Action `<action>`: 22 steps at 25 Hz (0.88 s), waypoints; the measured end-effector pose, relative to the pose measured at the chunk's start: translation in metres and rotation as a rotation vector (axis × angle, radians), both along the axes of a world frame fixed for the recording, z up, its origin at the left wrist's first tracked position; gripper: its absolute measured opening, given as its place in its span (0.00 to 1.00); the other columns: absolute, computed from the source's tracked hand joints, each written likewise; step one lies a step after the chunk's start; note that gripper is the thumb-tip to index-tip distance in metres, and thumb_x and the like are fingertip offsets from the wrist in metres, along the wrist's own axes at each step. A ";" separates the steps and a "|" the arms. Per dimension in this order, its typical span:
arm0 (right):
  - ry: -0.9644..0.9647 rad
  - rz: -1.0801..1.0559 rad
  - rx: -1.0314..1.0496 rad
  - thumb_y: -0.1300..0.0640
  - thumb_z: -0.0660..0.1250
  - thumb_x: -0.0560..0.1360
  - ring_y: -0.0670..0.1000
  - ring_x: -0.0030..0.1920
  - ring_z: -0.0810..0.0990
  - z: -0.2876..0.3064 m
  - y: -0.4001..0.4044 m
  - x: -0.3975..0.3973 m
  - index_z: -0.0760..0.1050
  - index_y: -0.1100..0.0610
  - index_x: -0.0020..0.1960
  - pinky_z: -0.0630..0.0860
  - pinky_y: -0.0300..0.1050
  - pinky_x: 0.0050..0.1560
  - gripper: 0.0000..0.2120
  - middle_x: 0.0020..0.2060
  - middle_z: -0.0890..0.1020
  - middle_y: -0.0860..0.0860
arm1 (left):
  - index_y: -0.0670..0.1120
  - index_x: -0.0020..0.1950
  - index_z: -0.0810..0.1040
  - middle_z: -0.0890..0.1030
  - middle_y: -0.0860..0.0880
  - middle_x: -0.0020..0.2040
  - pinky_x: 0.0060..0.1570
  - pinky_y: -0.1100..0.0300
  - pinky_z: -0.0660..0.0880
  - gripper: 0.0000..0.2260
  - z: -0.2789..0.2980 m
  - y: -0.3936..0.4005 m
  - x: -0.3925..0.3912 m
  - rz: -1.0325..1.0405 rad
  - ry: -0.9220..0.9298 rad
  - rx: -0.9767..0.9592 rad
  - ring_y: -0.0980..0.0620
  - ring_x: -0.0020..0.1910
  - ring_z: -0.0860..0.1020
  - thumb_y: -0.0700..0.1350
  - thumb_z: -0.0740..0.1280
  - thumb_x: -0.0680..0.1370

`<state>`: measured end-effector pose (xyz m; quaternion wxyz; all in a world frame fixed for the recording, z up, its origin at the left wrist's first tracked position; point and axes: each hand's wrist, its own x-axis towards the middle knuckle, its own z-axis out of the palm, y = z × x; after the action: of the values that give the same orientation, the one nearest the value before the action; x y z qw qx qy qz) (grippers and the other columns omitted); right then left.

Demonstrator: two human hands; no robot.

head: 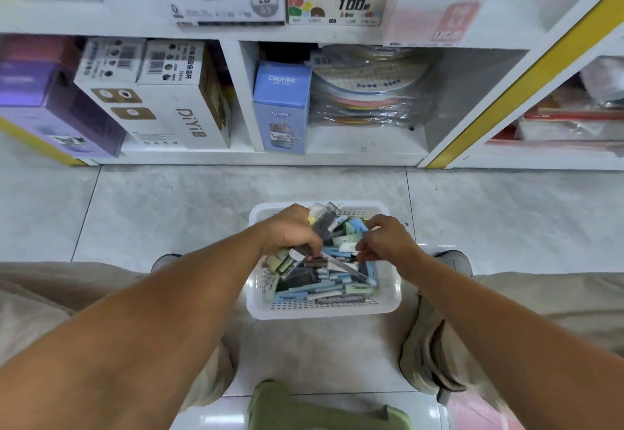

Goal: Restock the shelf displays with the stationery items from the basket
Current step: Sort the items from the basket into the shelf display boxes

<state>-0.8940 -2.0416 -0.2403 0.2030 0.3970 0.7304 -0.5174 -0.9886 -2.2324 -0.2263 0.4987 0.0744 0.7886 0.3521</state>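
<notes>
Reaching down between the person's knees, both hands work inside a white basket [324, 308] that sits on the grey tiled floor [169, 213] just before the shelf [256, 159]. The left hand [290, 230] grips a bundle of long dark and clear packs [326, 218] that stick up over the basket's far rim, while the right hand [385, 239] has its fingers curled, pinching at a small item among the blue, white and grey stationery [324, 289] heaped in the basket. On the shelf stand a blue box [282, 105], white boxes [162, 95] and wrapped round discs [368, 88].
</notes>
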 end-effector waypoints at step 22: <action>0.907 0.171 0.029 0.64 0.74 0.74 0.56 0.37 0.85 0.325 0.022 -0.056 0.81 0.57 0.44 0.83 0.43 0.39 0.04 0.38 0.86 0.56 | 0.37 0.32 0.77 0.80 0.40 0.26 0.23 0.63 0.75 0.07 0.322 -0.026 -0.039 0.511 0.262 0.312 0.48 0.22 0.78 0.27 0.70 0.65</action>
<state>-0.9496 -2.0193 0.0847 -0.1005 0.0716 0.7829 -0.6098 -1.0279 -2.2586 0.0955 0.2709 -0.0057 0.7759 0.5698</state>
